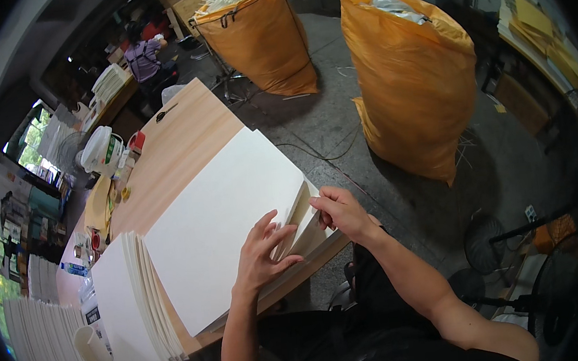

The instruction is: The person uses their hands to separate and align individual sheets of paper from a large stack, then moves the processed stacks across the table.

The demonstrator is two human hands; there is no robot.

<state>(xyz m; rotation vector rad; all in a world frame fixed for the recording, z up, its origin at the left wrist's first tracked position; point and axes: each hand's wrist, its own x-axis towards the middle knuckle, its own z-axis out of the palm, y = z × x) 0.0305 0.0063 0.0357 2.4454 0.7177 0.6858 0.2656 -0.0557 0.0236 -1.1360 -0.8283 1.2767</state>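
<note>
A large flat white paper piece (220, 217), which looks like a folded paper bag, lies on the wooden table in front of me. Its right end is lifted into a fold with a gap showing the inside. My right hand (341, 214) pinches the flap at that end between thumb and fingers. Beside it my left hand (265, 249) has its fingers spread, the tips against the near side of the fold. Another white sheet edge shows beneath the piece. To the left is a pile of similar folded white pieces (124, 298), their layered edges toward me.
Scissors (166, 113) lie on the far part of the table (185, 131). A white bucket (102, 152) and tape stand along its left side. A taller white stack (46, 346) is at the lower left. Stuffed orange sacks (411, 80) stand beyond; a person (144, 59) sits farther back.
</note>
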